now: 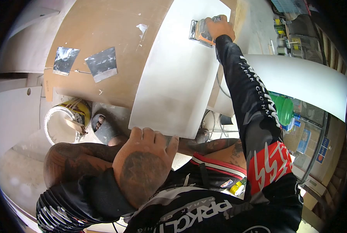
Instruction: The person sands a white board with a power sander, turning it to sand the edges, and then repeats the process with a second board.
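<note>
A long white panel (173, 73) lies on brown cardboard (115, 23) in front of me. Near its far right edge my right hand (220, 28) is wrapped round an orange and grey power sander (203, 32), whose flat pad rests on the panel. At the panel's near edge lies my left hand (148, 155), back upward, its fingertips on the edge and its thumb apart from the fingers. It holds no tool. Two grey, paint-marked sheets (66, 60) lie on the cardboard to the left.
An open paint bucket (60, 126) with a brush across it stands at the left, beside my sandalled foot. Cables run along the floor right of the panel. Another large white panel (297, 77), a green container (284, 110) and a mesh rack (311, 116) are at the right.
</note>
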The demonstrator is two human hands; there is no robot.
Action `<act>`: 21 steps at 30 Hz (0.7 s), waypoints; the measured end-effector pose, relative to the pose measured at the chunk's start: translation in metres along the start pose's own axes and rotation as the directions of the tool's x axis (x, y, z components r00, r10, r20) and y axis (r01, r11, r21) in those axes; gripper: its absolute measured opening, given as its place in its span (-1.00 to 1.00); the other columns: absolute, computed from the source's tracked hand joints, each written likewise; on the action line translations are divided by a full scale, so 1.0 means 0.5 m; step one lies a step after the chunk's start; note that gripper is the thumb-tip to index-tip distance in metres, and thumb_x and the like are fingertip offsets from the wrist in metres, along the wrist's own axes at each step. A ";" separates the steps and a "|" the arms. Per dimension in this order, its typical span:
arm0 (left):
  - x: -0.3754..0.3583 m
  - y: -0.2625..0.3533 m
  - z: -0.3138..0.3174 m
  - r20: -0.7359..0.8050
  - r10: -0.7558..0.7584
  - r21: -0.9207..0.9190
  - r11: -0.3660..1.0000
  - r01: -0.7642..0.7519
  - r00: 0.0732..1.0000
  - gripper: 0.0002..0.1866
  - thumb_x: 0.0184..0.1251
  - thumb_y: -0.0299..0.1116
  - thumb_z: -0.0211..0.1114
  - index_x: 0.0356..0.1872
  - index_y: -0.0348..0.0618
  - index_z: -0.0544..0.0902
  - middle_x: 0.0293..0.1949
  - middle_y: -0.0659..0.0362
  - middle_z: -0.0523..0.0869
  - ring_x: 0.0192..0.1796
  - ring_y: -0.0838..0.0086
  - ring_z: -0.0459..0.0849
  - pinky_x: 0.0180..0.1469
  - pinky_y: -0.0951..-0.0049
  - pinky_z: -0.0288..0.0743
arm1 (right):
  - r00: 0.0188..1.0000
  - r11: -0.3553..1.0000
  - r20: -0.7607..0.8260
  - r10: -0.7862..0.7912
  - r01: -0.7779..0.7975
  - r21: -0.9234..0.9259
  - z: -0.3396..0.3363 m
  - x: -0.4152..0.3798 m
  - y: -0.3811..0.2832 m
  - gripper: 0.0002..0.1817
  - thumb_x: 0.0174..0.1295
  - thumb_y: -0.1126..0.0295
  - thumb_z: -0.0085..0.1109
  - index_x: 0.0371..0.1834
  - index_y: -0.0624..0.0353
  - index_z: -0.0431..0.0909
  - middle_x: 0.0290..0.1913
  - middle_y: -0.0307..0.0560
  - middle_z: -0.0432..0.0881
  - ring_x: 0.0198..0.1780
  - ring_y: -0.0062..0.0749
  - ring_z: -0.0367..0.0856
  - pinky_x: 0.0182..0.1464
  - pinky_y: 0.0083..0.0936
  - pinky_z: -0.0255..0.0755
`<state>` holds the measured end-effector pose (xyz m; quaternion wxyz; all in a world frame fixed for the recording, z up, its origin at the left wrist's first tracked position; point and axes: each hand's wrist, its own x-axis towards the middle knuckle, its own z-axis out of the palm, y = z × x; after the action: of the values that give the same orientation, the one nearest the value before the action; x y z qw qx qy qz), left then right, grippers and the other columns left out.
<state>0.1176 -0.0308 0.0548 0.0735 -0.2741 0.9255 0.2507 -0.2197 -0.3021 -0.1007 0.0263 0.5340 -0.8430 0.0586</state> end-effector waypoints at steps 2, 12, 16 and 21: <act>0.001 0.002 -0.003 0.013 0.003 0.024 1.000 -0.003 1.000 -0.45 0.34 -0.20 0.34 0.31 -0.23 0.60 -0.22 0.07 0.68 -0.07 0.28 0.65 0.05 0.28 0.48 | 0.998 0.999 0.049 -0.026 0.024 0.029 -0.006 -0.018 0.009 -0.17 0.17 -0.22 0.18 0.47 0.00 0.44 0.28 0.28 0.59 0.26 0.16 0.64 0.33 -0.09 0.49; 0.000 -0.003 0.006 0.015 0.031 -0.016 0.999 -0.031 0.999 -0.29 0.24 -0.05 0.45 0.36 -0.23 0.55 -0.18 0.07 0.70 -0.06 0.27 0.65 0.06 0.28 0.47 | 0.990 0.994 0.133 -0.054 0.041 0.097 -0.060 -0.195 0.064 -0.30 0.21 -0.14 0.23 0.31 0.06 0.48 0.20 0.30 0.53 0.14 0.22 0.66 0.21 -0.03 0.56; -0.002 -0.005 -0.008 0.072 0.045 -0.074 0.996 -0.040 0.996 -0.25 0.20 -0.03 0.47 0.36 -0.24 0.54 -0.14 0.06 0.71 -0.04 0.26 0.66 0.07 0.27 0.48 | 0.972 0.977 0.153 -0.180 0.159 0.139 -0.074 -0.296 0.085 -0.35 0.19 -0.05 0.31 0.27 0.06 0.49 0.12 0.30 0.52 0.05 0.23 0.68 0.10 -0.01 0.61; 0.001 -0.011 -0.024 0.076 0.060 -0.107 0.993 -0.052 0.995 -0.23 0.18 -0.03 0.49 0.37 -0.23 0.53 -0.07 0.05 0.70 0.02 0.26 0.66 0.09 0.26 0.48 | 0.967 0.965 0.118 -0.225 0.204 0.164 -0.074 -0.338 0.078 -0.41 0.16 0.06 0.40 0.23 -0.01 0.50 0.03 0.17 0.54 -0.05 0.12 0.69 0.00 -0.09 0.62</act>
<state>0.1201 -0.0411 0.0625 0.0884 -0.2414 0.9148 0.3116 -0.1834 -0.1293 -0.0848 -0.0655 0.6255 -0.7731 0.0824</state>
